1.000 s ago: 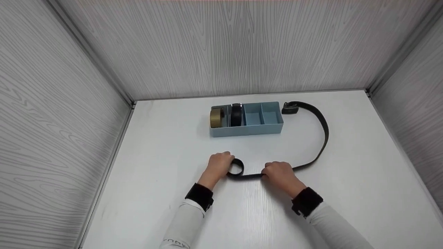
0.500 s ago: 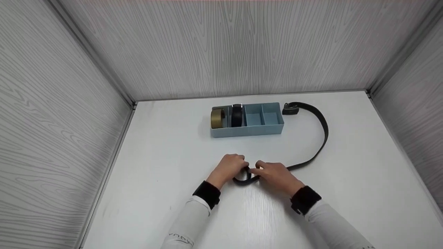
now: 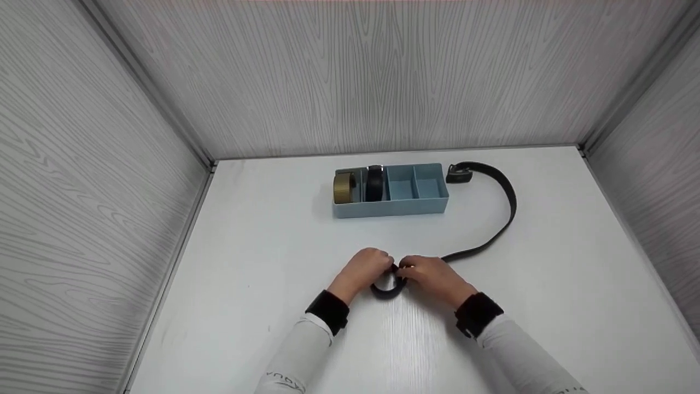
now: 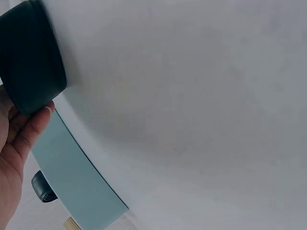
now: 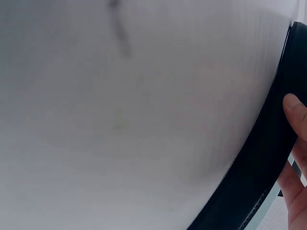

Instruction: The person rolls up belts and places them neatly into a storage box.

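Note:
A black belt (image 3: 512, 200) lies on edge on the white table, its buckle (image 3: 459, 173) at the far right end. Its near end is bent into a small loop (image 3: 387, 294) between both hands. My left hand (image 3: 362, 269) pinches the loop's left side; in the left wrist view the thumb and fingertips grip the lower edge of the rolled belt part (image 4: 33, 57). Facing it, my right hand (image 3: 435, 278) pinches the strap where it meets the loop. In the right wrist view, the thumb presses the flat of the strap (image 5: 259, 153), fingers behind it.
Behind the hands stands a blue divided box (image 3: 391, 209). A gold-coloured coil (image 3: 343, 189) sits in its leftmost compartment, a rolled black belt (image 3: 374, 183) in the one beside it. Grey wood-patterned walls (image 3: 350, 82) enclose the table's back and sides.
My left hand has moved right with the coil, and my right hand has shifted slightly left to meet it. The straight stretch between them is now taken into the loop. The buckle end stays put.

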Action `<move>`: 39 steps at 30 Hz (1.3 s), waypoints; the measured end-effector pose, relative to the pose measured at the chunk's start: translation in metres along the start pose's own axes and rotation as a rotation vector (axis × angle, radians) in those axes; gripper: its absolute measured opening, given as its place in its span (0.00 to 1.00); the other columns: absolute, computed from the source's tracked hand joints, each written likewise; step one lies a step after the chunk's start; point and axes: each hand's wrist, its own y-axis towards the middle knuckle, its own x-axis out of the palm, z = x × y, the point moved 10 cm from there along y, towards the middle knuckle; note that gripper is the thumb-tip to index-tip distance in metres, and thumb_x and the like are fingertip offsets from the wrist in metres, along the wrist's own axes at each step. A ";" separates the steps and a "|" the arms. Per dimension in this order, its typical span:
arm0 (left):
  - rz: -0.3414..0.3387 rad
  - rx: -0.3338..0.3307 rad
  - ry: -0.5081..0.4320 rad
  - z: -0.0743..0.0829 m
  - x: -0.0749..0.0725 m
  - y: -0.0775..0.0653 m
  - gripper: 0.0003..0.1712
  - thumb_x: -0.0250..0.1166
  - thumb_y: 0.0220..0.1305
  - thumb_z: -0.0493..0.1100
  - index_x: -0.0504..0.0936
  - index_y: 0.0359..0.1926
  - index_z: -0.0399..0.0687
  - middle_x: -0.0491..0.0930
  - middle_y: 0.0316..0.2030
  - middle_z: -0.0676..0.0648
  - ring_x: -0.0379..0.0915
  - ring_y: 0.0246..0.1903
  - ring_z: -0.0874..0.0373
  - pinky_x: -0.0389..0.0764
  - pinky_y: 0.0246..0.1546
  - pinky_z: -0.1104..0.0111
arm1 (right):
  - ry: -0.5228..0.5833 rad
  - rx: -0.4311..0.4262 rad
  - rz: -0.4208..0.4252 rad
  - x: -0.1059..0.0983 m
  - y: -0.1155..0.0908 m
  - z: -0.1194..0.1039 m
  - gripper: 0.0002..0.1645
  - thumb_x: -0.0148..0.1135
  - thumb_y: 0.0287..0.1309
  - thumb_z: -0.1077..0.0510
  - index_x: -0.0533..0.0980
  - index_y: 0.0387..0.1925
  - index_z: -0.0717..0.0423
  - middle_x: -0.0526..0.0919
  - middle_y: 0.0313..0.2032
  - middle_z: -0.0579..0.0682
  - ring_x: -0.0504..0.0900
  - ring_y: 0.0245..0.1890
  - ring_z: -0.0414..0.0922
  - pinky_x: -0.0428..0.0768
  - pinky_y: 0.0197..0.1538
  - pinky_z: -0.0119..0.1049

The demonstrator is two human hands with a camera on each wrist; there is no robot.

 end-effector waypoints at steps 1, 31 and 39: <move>0.005 -0.025 -0.008 -0.002 0.000 -0.001 0.05 0.64 0.62 0.39 0.86 0.31 0.49 0.83 0.28 0.52 0.79 0.29 0.58 0.78 0.34 0.68 | 0.008 0.003 0.007 0.000 0.001 0.000 0.07 0.59 0.65 0.60 0.81 0.42 0.50 0.82 0.38 0.41 0.78 0.36 0.38 0.77 0.39 0.35; -0.267 -0.522 -0.221 -0.026 0.011 -0.021 0.04 0.65 0.56 0.30 0.82 0.32 0.40 0.83 0.30 0.42 0.81 0.31 0.50 0.80 0.31 0.61 | -0.214 -0.207 0.076 -0.001 -0.004 -0.023 0.13 0.68 0.54 0.68 0.83 0.41 0.54 0.77 0.33 0.49 0.74 0.30 0.44 0.75 0.32 0.37; -0.186 -0.458 -0.216 -0.030 0.006 -0.017 0.05 0.62 0.62 0.33 0.83 0.32 0.42 0.82 0.30 0.43 0.80 0.31 0.49 0.79 0.31 0.59 | -0.210 -0.159 0.020 -0.002 -0.006 -0.018 0.14 0.72 0.54 0.63 0.81 0.43 0.55 0.77 0.38 0.48 0.73 0.33 0.43 0.74 0.34 0.37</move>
